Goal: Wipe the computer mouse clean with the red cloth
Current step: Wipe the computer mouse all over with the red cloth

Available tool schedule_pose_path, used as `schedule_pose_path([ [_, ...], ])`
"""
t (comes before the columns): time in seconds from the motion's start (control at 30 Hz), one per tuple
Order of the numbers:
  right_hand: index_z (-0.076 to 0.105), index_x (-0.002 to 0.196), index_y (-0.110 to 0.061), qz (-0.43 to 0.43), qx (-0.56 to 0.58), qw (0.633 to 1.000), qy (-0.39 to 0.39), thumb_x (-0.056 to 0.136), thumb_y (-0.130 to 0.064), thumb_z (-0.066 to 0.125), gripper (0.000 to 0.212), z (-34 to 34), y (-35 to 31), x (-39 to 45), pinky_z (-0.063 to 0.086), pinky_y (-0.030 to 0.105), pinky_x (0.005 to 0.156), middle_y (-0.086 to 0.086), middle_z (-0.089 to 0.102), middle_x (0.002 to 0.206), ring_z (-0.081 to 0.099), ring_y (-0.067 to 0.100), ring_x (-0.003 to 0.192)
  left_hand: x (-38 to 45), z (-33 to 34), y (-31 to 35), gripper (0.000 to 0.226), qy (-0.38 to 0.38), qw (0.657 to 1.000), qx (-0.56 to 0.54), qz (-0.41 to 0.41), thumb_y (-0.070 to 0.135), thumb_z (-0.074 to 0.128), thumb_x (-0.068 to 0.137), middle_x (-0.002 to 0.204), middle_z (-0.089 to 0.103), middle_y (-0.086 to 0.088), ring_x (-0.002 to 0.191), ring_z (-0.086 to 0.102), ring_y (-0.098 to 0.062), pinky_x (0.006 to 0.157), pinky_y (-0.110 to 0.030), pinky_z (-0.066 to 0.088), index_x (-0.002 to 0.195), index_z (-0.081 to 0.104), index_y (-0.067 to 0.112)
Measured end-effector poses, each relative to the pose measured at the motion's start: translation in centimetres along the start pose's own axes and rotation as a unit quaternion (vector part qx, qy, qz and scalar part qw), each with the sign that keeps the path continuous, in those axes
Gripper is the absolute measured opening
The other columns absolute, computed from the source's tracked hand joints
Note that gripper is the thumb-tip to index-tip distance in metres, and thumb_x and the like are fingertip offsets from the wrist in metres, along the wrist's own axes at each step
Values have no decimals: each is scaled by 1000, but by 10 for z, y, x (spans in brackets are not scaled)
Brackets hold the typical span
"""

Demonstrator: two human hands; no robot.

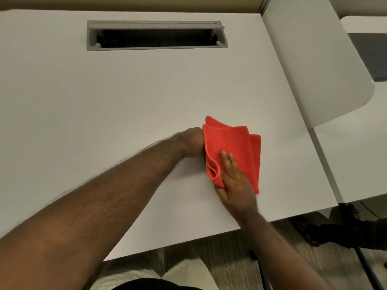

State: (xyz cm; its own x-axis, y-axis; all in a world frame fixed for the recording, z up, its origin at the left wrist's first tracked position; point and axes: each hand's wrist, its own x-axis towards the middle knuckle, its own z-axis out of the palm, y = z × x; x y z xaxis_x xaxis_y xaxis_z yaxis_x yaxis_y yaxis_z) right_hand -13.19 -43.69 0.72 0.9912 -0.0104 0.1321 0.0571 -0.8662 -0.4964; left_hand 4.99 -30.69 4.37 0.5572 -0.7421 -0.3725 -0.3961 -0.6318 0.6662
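Note:
The red cloth (234, 143) is folded and draped over my left hand (193, 142), which reaches across the white desk (125, 105) from the left. Only the wrist and heel of that hand show; its fingers are under the cloth. A thin dark edge of the computer mouse (204, 156) peeks out between the heel of my left hand and the cloth, and the rest of it is covered. My right hand (234, 181) lies on the cloth's near side, fingers pressed flat on top and thumb tucked beneath the fold.
A grey cable hatch (157, 35) stands open at the back of the desk. A white divider panel (314, 65) rises along the right side, with another desk beyond it. The desk's front edge runs just behind my right wrist; dark objects lie on the floor at right.

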Motion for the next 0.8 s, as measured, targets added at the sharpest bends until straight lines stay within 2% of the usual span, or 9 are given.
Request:
schedule_pose_path([
  [0.13,49,142,-17,-25,-114,992,-43,91,-31,62,54,13,-4,3,42,60,100,16,25,157,17,46,144,4,-4,0,31,-11,997,71,-36,21,53,92,71,49,7,62,45,-10,57,-25,35,61,47,25],
  [0.3,45,144,-23,35,-144,989,-20,93,-38,56,54,15,-13,0,56,49,83,15,23,158,32,45,139,7,-11,6,33,-36,990,138,-22,19,51,93,81,57,-2,67,48,-16,54,-24,31,62,42,25],
  [0.37,44,145,-23,98,-96,990,31,93,-29,60,54,12,-10,-3,58,40,75,12,21,159,43,39,134,9,-14,7,14,-67,985,157,1,19,54,92,105,68,-9,89,61,-25,66,-27,40,81,62,18],
  [0.47,37,145,-33,146,3,986,77,93,-20,58,58,6,-4,-4,54,31,78,8,29,157,64,30,108,10,-19,7,45,-89,981,165,47,24,57,92,147,50,4,120,55,-22,92,-29,42,136,53,35],
  [0.57,24,142,-58,175,114,969,130,95,-24,51,63,-2,-5,-1,56,33,77,9,56,139,64,16,87,15,-17,8,45,-48,982,175,52,27,58,91,136,59,5,119,55,-23,88,-30,41,135,55,34],
  [0.63,37,144,-44,203,142,955,163,98,-27,50,50,-3,2,2,53,26,68,5,65,124,59,6,75,15,-15,9,45,-49,986,158,23,32,60,90,142,55,8,127,49,-20,101,-37,41,135,54,34],
  [0.7,36,148,-30,209,128,958,147,98,-31,48,50,-1,2,4,51,18,72,11,63,127,61,3,84,13,-15,9,41,-53,988,142,-2,33,63,88,136,58,10,125,50,-17,101,-40,43,130,59,35],
  [0.73,30,150,-30,195,111,966,124,97,-31,46,55,2,-2,5,51,21,82,10,56,138,61,7,104,12,-15,10,32,-47,989,140,-8,32,64,87,124,65,9,117,56,-18,93,-37,47,120,65,33],
  [0.8,23,151,-33,131,48,988,66,94,-27,48,62,11,-11,9,43,39,105,1,30,157,29,27,144,14,-14,11,7,-23,988,152,-22,25,61,86,83,64,4,93,63,-24,71,-33,47,80,65,23],
])
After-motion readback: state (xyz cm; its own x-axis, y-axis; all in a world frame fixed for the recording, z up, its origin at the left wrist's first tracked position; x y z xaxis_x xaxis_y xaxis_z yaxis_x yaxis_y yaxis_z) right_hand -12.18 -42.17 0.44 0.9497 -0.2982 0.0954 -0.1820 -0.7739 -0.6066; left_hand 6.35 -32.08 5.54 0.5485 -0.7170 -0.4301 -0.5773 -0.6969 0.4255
